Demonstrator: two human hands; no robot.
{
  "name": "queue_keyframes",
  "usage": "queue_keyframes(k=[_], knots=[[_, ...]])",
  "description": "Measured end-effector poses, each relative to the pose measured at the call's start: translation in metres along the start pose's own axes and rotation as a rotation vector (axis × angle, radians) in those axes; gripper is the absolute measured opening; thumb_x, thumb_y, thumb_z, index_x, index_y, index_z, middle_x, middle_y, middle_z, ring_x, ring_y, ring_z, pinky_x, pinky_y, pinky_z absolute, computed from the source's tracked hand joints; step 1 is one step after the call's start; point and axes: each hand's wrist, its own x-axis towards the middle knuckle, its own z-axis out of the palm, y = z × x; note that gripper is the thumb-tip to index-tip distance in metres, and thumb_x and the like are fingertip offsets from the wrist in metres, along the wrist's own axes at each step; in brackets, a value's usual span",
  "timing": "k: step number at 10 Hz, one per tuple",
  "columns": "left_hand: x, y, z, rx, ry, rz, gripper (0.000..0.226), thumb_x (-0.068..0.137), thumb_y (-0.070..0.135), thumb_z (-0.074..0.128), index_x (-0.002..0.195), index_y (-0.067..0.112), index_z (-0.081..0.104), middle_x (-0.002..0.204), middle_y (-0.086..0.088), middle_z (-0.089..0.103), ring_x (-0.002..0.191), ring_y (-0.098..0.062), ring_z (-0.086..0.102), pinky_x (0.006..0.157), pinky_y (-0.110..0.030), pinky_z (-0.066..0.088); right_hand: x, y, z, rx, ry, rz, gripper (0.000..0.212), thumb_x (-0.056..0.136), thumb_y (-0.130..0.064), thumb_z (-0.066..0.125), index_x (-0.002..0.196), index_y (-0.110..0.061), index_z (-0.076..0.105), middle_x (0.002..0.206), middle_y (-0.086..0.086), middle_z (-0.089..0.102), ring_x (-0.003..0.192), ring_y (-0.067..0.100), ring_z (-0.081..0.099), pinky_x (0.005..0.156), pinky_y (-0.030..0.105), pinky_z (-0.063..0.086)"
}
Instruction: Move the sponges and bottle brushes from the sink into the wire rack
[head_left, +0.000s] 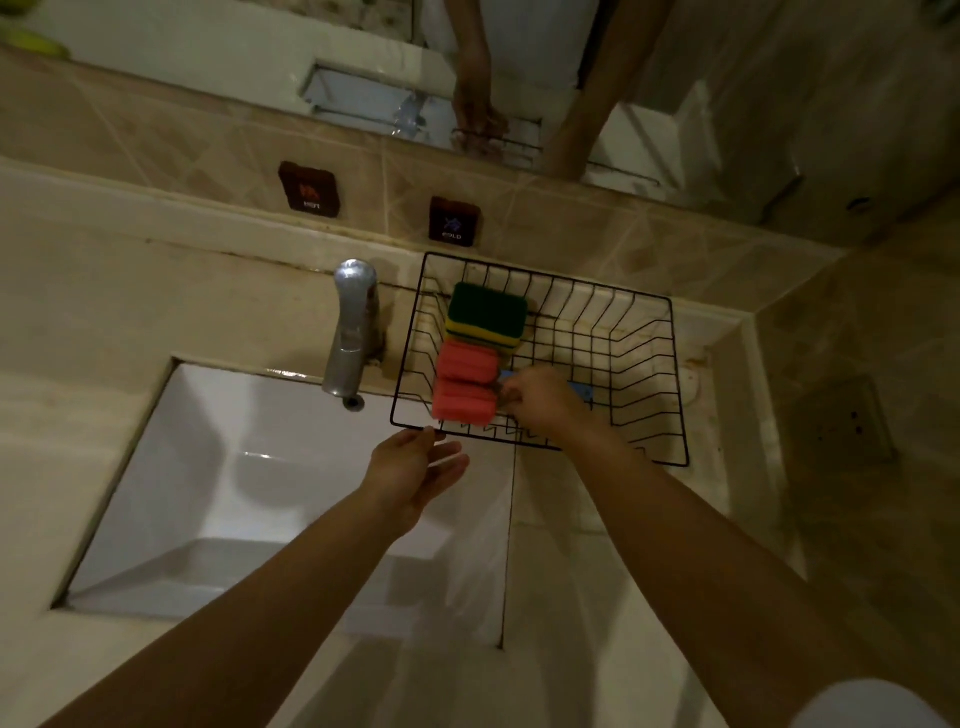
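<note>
Nearest the camera two bare forearms reach forward over the counter's front edge. The left hand (415, 470) hangs open, palm up and fingers loose, just short of the rack's near-left corner; it holds nothing, and I judge it is waiting there to steady the wire or simply idle. Below and left of it the sink (208, 415) shows only bare white walls in the part that can be seen — no sponge or brush lies there, so the transfer looks nearly done. The right hand (540, 400) is inside the rack (675, 384), fingers pinched closed on the handle of the brush (460, 384), whose two pink heads sit side by side against the rack's left wall; a blue strip showing past the knuckles is probably that handle (the hand hides most of it). The low grip suggests the brush is being laid flat along the wire floor so it will not roll. Just beyond the pink heads a green-and-yellow sponge (485, 317) — maybe two stacked, I cannot tell — rests in the far-left corner, tucked away to leave room. The tap (350, 332) stands just left of the rack, and a tiled wall with a mirror rises behind.
</note>
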Motion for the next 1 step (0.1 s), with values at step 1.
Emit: queue_keyframes(k=[1], knots=[[-0.0132, 0.0072, -0.0009, 0.169, 0.02, 0.006, 0.02, 0.096, 0.012, 0.048, 0.109, -0.001, 0.055, 0.105, -0.019, 0.064, 0.092, -0.033, 0.066, 0.07, -0.037, 0.057, -0.0226, -0.0042, -0.0056, 0.028, 0.065, 0.067, 0.02, 0.097, -0.018, 0.051, 0.101, -0.017, 0.071, 0.093, 0.0, 0.065, 0.094, 0.023, 0.063, 0.08, 0.034, 0.052]])
